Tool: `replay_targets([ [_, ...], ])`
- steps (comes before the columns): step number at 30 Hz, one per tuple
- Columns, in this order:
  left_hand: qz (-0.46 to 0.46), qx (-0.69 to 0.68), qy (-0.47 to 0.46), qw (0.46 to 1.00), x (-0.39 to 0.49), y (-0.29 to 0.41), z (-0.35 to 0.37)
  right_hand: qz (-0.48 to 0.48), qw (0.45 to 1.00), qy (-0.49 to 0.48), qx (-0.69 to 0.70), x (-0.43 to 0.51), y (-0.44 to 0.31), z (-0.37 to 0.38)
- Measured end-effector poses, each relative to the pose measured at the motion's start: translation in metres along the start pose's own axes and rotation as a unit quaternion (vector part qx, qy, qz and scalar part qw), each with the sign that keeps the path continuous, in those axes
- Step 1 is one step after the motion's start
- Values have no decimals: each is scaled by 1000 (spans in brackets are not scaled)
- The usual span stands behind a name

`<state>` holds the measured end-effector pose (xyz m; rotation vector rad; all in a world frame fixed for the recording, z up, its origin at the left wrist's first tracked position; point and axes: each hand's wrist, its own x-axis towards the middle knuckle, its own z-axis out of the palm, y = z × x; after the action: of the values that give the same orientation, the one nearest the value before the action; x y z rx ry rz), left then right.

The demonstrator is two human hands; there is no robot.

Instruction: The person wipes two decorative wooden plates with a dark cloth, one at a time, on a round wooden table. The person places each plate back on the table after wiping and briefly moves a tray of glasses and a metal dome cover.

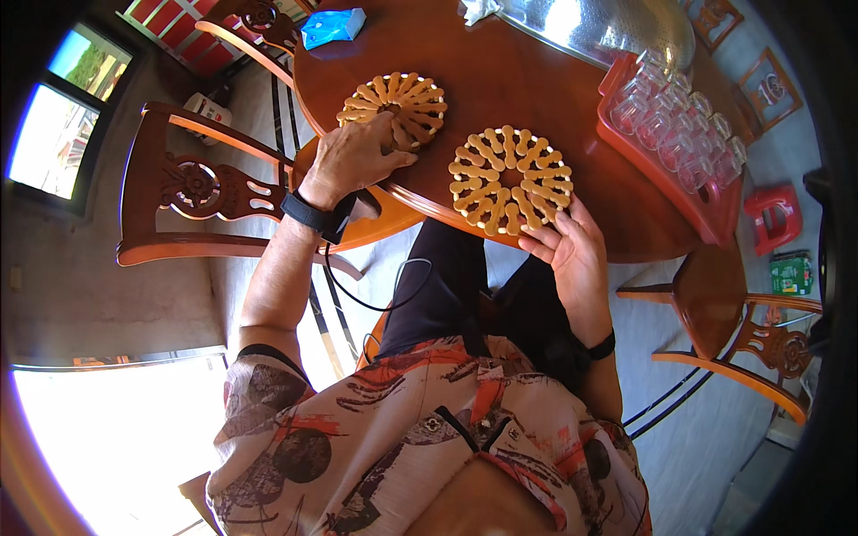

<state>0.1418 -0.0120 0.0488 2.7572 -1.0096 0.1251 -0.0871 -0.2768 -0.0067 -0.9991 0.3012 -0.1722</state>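
Two round trivets of tan, bone-shaped wooden pieces joined with pale beads are before me. The left trivet (409, 100) lies on the wooden table, and my left hand (358, 157) reaches over its near left part, thumb and fingertips at its lower edge; whether the fingers grip it is hidden. The right trivet (482, 181) is at the table's near edge. My right hand (570, 251) holds its lower right rim, with the thumb at the edge and the fingers partly beneath.
The round wooden table (523, 87) bears a blue packet (332, 28), a perforated metal cover (583, 27) and a red tray (660, 184) of upturned glasses. Carved wooden chairs stand at left (208, 187) and right (710, 301). A red plastic stool (774, 218) is at far right.
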Motion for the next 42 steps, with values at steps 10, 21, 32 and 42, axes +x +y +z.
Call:
replay_targets([
  [10,-32,54,-63,996,27,-19,-6,7,1000,0,5,-1,-2,-1],
  [21,-4,109,-73,991,145,-144,11,-4,1000,-11,7,0,3,-5],
  [32,-168,-660,26,732,-33,-30,5,-353,787,207,-463,-10,-13,-16],
  [42,-122,-777,-82,612,-110,49,62,-301,575,194,-736,39,-12,-8],
])
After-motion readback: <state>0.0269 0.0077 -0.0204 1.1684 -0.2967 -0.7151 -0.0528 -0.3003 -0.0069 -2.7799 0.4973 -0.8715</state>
